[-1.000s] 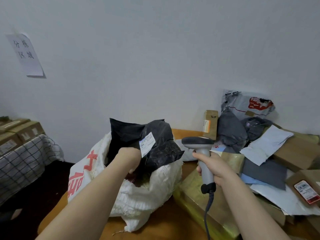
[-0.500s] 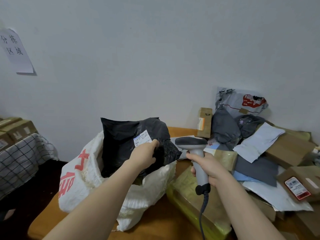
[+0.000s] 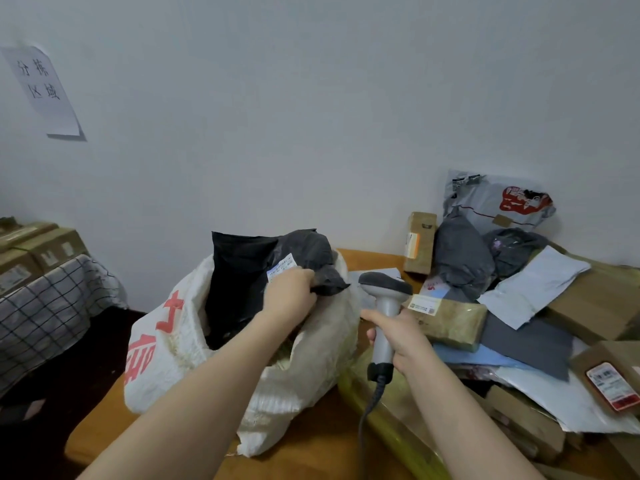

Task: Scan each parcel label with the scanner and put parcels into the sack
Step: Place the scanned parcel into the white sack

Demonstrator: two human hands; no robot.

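A white woven sack [image 3: 166,344] with red characters stands open on the wooden table [image 3: 311,452]. A black plastic parcel [image 3: 242,271] with a white label [image 3: 281,268] sticks out of the sack's mouth. My left hand [image 3: 289,296] grips the parcel's right side, just below the label. My right hand [image 3: 398,337] holds the grey corded scanner [image 3: 384,296] by its handle, to the right of the sack, its head pointing left toward the parcel.
A heap of parcels fills the table's right side: grey mailers [image 3: 460,258], a white mailer [image 3: 533,285], brown boxes [image 3: 420,240], a yellow-wrapped parcel [image 3: 446,320] and a red-labelled box [image 3: 613,379]. Boxes [image 3: 38,251] on a checked cloth stand at far left. A paper sign [image 3: 43,91] hangs on the wall.
My left hand moved from the parcel's lower left up to its right side by the label, and the parcel has sunk lower into the sack. The scanner stayed about where it was.
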